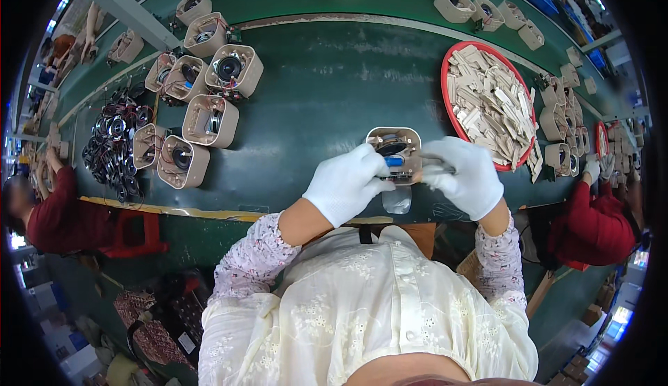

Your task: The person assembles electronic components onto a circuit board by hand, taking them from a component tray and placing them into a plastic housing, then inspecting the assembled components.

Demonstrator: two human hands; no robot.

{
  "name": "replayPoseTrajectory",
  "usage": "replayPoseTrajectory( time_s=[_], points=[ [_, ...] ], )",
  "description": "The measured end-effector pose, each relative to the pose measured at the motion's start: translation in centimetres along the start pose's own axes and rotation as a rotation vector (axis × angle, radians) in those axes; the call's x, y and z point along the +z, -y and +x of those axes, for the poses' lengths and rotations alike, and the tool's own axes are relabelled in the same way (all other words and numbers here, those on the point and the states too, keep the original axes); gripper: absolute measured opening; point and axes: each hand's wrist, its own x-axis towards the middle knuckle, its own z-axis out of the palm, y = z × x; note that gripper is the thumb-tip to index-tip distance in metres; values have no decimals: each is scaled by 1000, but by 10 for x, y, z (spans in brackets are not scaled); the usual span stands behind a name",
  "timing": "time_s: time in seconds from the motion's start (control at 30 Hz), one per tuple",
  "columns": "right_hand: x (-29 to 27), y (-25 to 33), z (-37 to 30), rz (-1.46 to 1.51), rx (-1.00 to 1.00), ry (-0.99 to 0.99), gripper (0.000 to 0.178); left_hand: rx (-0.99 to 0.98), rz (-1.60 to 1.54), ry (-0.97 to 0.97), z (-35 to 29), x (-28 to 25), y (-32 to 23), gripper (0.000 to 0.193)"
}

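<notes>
On the green bench in front of me stands a beige plastic speaker housing (412,136), its open side up. Inside it sit a dark round speaker (392,148) and a blue cylinder (394,162) that looks like a battery. My left hand (348,184), in a white glove, grips the housing's left side, fingertips near the blue cylinder. Bent over the right edge is my right hand (465,178), also gloved, its fingers drawn together and slightly blurred. Whatever those fingers pinch is hidden. A translucent flap (397,201) lies at the housing's near side.
A red basin (445,87) heaped with beige plastic strips (490,104) stands at right. Several housings with speakers (228,69) stand at left, beside a pile of loose speakers (117,132). More housings (456,4) line the far belt. Co-workers in red sit on both sides.
</notes>
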Motion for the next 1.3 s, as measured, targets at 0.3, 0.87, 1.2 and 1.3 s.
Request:
replayPoseTrajectory(
  time_s=[0.3,0.87,1.2,1.3],
  points=[
    [20,14,-7,-335,-379,-24,18,354,64,70,-2,-12,19,55],
    [37,-3,4,-359,-266,42,20,469,400,126,2,-14,11,30],
    [39,-18,0,-299,-412,19,13,-19,-383,125,-1,8,22,57],
    [39,-14,-1,-364,-346,49,9,-10,-316,48,-4,7,18,55]
  ],
)
